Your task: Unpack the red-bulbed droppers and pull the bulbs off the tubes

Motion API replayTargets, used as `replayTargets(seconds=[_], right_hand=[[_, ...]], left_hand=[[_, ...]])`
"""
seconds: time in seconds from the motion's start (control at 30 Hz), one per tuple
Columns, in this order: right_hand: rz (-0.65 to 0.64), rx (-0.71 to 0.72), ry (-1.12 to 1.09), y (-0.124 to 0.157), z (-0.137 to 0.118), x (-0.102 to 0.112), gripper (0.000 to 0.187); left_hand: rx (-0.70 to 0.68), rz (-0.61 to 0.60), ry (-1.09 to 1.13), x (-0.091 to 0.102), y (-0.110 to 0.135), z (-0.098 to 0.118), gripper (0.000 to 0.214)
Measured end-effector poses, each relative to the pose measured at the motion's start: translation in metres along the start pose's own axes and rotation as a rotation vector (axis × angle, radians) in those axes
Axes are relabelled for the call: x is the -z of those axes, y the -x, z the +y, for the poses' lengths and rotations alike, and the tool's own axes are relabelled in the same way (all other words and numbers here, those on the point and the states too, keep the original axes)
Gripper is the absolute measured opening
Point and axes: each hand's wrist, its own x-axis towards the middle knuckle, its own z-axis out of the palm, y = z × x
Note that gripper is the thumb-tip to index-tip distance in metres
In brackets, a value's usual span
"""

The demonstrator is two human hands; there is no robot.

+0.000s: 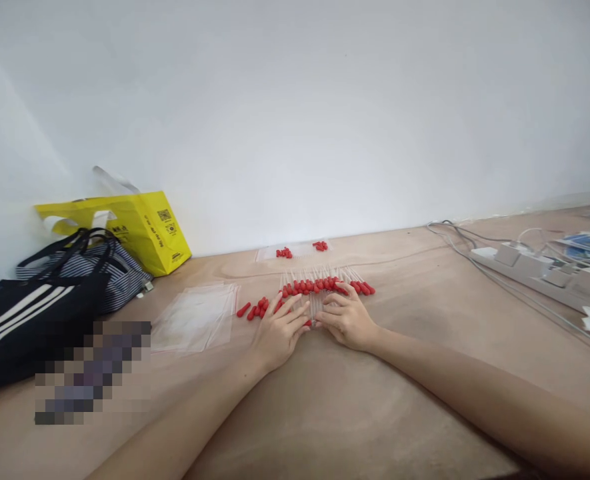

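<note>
A row of clear thin droppers with red bulb ends (325, 287) lies fanned out on the tan tabletop. My left hand (281, 330) rests flat on the near ends of the row, fingers spread. Beside it, my right hand (347, 319) also lies on the droppers with its fingers slightly curled. A few loose red-capped droppers (255, 310) lie just left of my left hand. Farther back, a clear bag with red-tipped droppers (299, 251) lies near the wall.
Empty clear plastic bags (195, 323) lie to the left. A yellow bag (139, 230) and a black striped bag (39, 310) stand at the far left wall. A white power strip with cables (529, 267) sits at the right.
</note>
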Motion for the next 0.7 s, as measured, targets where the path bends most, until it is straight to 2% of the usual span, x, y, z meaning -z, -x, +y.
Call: replayTargets(seconds=[0.27,0.57,0.7], right_hand=[[0.007,0.045,-0.018,0.002,-0.001,0.005,0.016],[0.026,0.077,-0.001,0.001,-0.001,0.009,0.016],[-0.004,-0.016,0.018,0.009,0.009,0.017,0.021]], left_hand=[[-0.073,0.026,-0.017,0.004,0.007,0.002,0.019],[-0.072,0.071,0.016,0.009,0.007,0.006,0.020],[-0.005,0.097,0.005,0.014,0.015,-0.004,0.020]])
